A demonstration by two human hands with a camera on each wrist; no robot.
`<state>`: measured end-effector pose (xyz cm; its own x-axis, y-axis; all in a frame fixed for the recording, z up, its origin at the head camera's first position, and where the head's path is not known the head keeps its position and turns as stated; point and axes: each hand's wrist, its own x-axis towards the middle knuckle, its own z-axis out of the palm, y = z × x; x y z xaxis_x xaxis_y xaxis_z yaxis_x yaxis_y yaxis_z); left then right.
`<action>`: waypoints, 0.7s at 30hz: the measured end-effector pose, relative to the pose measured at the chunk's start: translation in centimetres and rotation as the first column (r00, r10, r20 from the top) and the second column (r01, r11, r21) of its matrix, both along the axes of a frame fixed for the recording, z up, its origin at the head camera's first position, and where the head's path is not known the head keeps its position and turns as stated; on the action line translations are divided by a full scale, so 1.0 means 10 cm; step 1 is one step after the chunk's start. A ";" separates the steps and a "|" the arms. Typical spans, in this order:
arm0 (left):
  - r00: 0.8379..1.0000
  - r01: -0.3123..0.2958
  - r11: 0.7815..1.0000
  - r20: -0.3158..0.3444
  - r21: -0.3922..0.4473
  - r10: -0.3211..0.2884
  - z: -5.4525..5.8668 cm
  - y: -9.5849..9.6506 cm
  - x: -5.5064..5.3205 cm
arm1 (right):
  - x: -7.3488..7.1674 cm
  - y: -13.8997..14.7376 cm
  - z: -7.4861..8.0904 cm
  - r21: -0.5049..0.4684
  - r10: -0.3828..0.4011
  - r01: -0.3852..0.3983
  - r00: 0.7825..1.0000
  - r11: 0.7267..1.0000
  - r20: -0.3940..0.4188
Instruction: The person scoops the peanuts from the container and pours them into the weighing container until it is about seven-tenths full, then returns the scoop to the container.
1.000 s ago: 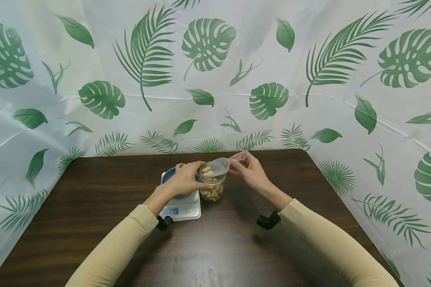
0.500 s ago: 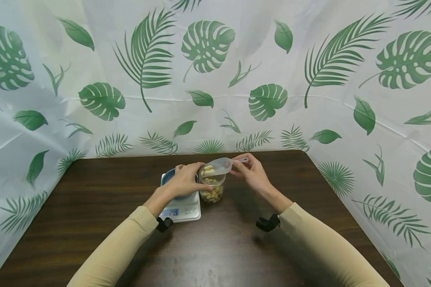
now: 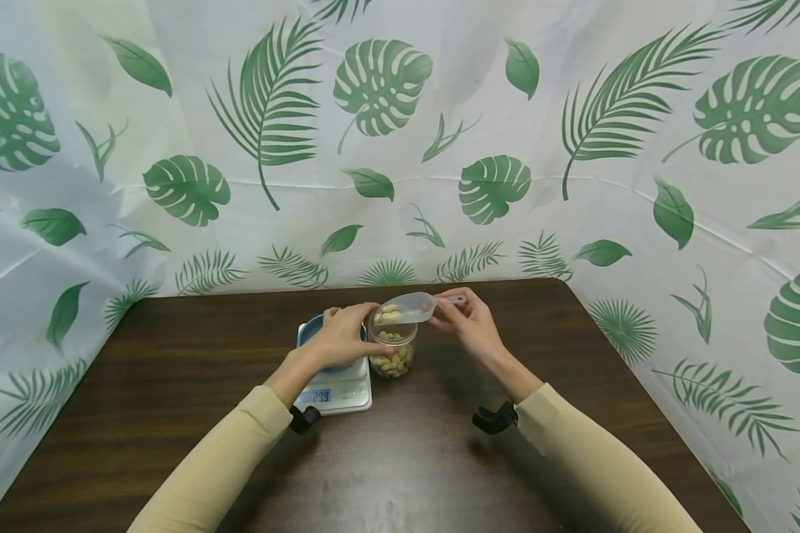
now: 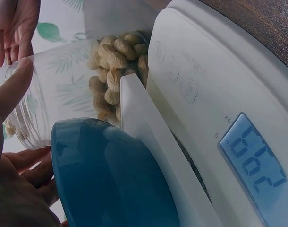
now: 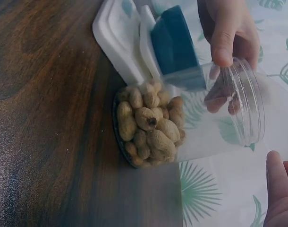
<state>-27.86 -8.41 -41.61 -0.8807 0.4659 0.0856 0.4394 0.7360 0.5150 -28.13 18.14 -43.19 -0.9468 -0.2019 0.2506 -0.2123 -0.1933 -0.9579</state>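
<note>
My left hand (image 3: 338, 337) grips a clear plastic jar (image 3: 392, 364) near its threaded rim, thumb on the near side and fingers behind. Unshelled peanuts (image 5: 151, 127) fill the lower part of the jar. Between the thumb and fingers of my right hand (image 3: 468, 324), the handle of a translucent scoop (image 3: 416, 306) is pinched. The scoop's bowl lies over the jar's mouth, with a few peanuts (image 3: 388, 314) at its tip end. Just left of the jar, a blue bowl (image 4: 111, 175) rests on a white kitchen scale (image 3: 350, 400), partly hidden behind my left hand.
The scale's lit display (image 4: 255, 165) shows the digits 299. All of this stands on a dark wooden table (image 3: 400, 466), toward its far edge. A white sheet (image 3: 427, 244) with green leaf prints hangs behind and along the sides.
The scoop and my right hand have shifted slightly to the right, and the scoop lies a little more level. My left hand stays on the jar, and the display reads the same.
</note>
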 end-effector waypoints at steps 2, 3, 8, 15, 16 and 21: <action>1.000 -0.003 1.000 -0.006 -0.007 0.003 0.00 0.00 0.00 | 0.00 0.01 0.00 -0.005 0.002 -0.002 1.000 1.000 -0.005; 1.000 -0.005 1.000 -0.009 -0.010 0.005 0.00 0.00 0.01 | 0.01 0.01 0.00 -0.007 0.002 -0.002 1.000 1.000 -0.007; 1.000 -0.013 0.999 -0.026 -0.037 0.012 -0.02 -0.02 0.01 | 0.01 0.01 0.03 -0.031 -0.001 0.001 1.000 1.000 -0.009; 0.998 -0.038 0.999 -0.041 -0.023 0.037 -0.02 -0.12 0.04 | 0.00 -0.01 0.09 -0.039 0.010 -0.011 1.000 0.999 -0.018; 0.998 -0.039 0.999 -0.044 -0.020 0.038 -0.02 -0.14 0.04 | 0.00 -0.02 0.10 -0.034 0.011 -0.011 1.000 0.999 -0.019; 0.998 -0.045 0.999 -0.042 -0.009 0.044 0.00 -0.27 0.06 | -0.01 -0.06 0.16 -0.028 0.015 -0.016 1.000 0.999 -0.017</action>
